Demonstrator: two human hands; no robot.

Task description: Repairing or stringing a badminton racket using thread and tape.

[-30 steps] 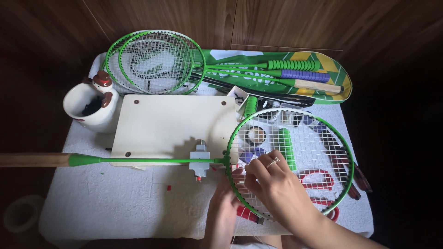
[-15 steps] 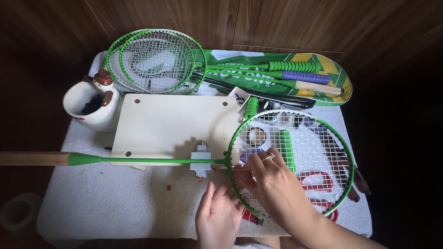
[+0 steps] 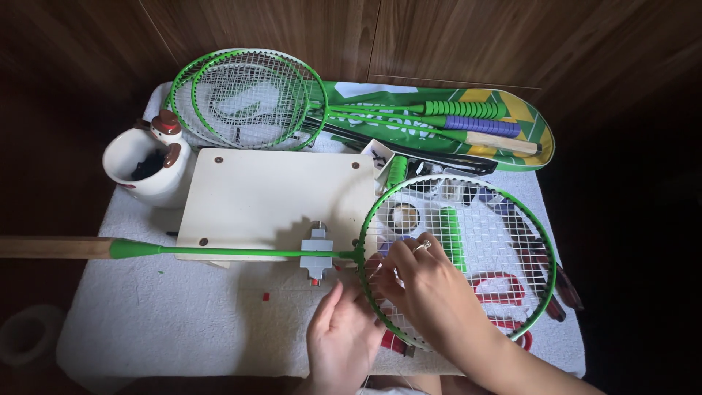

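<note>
A green badminton racket lies across the table. Its strung head (image 3: 497,219) is on the right and its shaft (image 3: 234,251) passes through a small grey clamp (image 3: 316,254) to a wooden handle (image 3: 51,247) at the left. My right hand (image 3: 428,285) rests on the head's left part, its fingertips pinched on the strings beside the rim. My left hand (image 3: 342,338) sits just below and left of the rim, fingers pointing up at the frame. The left fingertips are partly hidden, so I cannot see whether they hold anything.
A pale wooden board (image 3: 270,197) lies under the clamp on a white towel (image 3: 161,322). A white mug (image 3: 139,172) stands at left. Two more green rackets (image 3: 248,99) and a green racket cover (image 3: 512,110) lie behind. Red tools (image 3: 504,285) show under the strings. A tape roll (image 3: 25,336) sits at lower left.
My left hand has come out from under my right arm and moved left and up towards the rim. My right hand has shifted slightly left on the strings. The racket has stayed put.
</note>
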